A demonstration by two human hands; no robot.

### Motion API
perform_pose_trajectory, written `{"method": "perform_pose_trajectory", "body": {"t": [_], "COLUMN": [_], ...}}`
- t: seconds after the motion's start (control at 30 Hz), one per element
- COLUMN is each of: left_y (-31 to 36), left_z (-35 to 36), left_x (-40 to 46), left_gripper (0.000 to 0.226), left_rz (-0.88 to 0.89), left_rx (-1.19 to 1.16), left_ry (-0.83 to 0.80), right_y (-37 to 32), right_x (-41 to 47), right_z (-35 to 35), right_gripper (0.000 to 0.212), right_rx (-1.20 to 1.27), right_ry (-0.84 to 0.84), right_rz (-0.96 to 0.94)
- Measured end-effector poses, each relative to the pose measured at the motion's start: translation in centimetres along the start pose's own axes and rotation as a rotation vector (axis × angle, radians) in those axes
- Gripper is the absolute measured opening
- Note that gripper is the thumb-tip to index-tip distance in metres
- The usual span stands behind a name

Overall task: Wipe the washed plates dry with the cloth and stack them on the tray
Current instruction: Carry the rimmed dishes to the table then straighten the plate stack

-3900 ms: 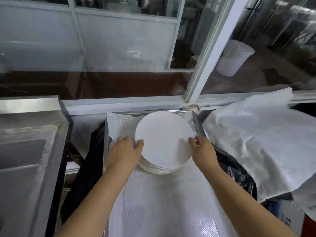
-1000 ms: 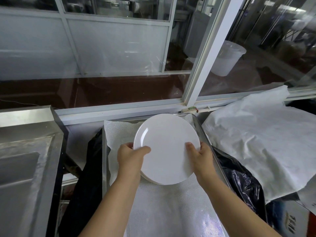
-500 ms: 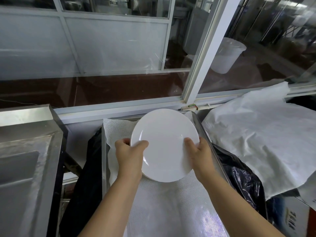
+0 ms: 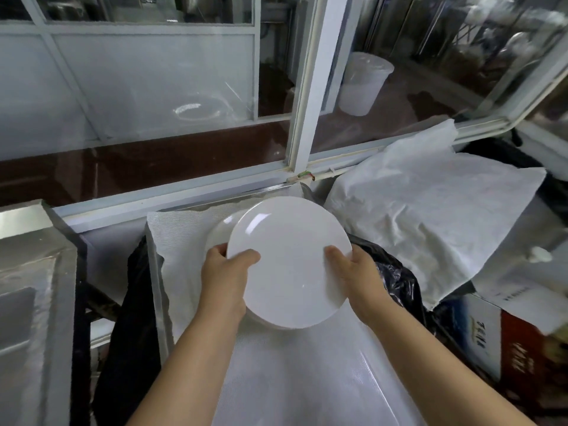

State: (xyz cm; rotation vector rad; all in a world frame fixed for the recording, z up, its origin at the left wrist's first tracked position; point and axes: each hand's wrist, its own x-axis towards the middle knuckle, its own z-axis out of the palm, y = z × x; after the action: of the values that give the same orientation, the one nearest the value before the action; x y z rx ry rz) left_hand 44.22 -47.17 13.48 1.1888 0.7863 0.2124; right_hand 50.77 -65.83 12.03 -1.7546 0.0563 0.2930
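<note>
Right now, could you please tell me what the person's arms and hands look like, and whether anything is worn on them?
Both forearms are bare up to the frame's bottom edge: no sleeves show. The left hand and right hand wear no gloves, rings, watch or bracelet that I can see.
</note>
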Motion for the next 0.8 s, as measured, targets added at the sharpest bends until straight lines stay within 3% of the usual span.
{"method": "perform_pose_trajectory", "body": {"t": [0.27,0.4,0.8], "left_y": [-3.4,-6.0,-17.5], "left_z": [5.2,9.2,18.5], "left_x": [-7.4,-13.1,-42.4], "left_gripper": [0.03,0.011,0.061], "left_rz": [-0.072,-0.105,-0.167], "left_rx": [0.107,0.161,0.355], "left_ry": [-0.169,-0.326,-0.838], "right_y": [2.6,3.6,10.8], "right_x": [-7.9,-13.7,-43.3], "right_z": [-8.8,-14.9,-34.2], "right_gripper": [0.019,0.014,0.012], "right_rx": [0.022,0.055,0.293], "right_ry": [0.2,0.4,0.935], "right_rz": [0.138,0.156,0.253]}}
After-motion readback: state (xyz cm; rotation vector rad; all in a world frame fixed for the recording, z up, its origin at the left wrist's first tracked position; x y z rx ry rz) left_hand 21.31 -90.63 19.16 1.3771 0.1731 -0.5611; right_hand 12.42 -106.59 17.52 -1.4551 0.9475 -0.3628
